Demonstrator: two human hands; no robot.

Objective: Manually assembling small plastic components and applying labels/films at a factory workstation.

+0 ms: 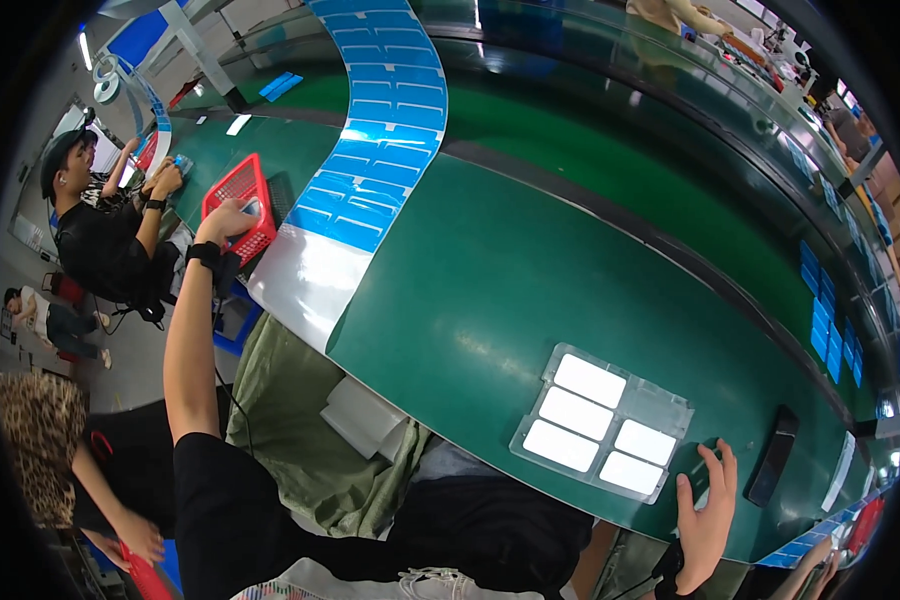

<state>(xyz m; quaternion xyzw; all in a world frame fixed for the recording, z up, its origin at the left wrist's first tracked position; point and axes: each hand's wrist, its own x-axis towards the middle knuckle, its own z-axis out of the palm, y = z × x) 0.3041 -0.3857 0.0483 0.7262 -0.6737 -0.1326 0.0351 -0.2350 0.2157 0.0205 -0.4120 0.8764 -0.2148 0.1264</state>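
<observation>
My left hand (232, 218) reaches over the side of a red plastic basket (260, 180) at the left of the green table. Its fingers are bent round a small whitish-grey piece at the basket's inside; its kind is unclear and the fingertips are partly hidden. On the right, my right hand (708, 505) hovers by the table's near edge, fingers apart, with nothing in it. Beside it lies a clear plastic tray (650, 390) with compartments. Several white rectangular cards (577, 412) sit in the tray, and its far right compartment holds none.
A wide strip of blue labels on backing (390, 120) runs down across the table left of centre. A black slab-like object (773, 456) lies right of my hand. Beyond the table runs a green conveyor belt (570, 130) carrying blue sheets (825, 320). Co-workers (105, 230) stand left.
</observation>
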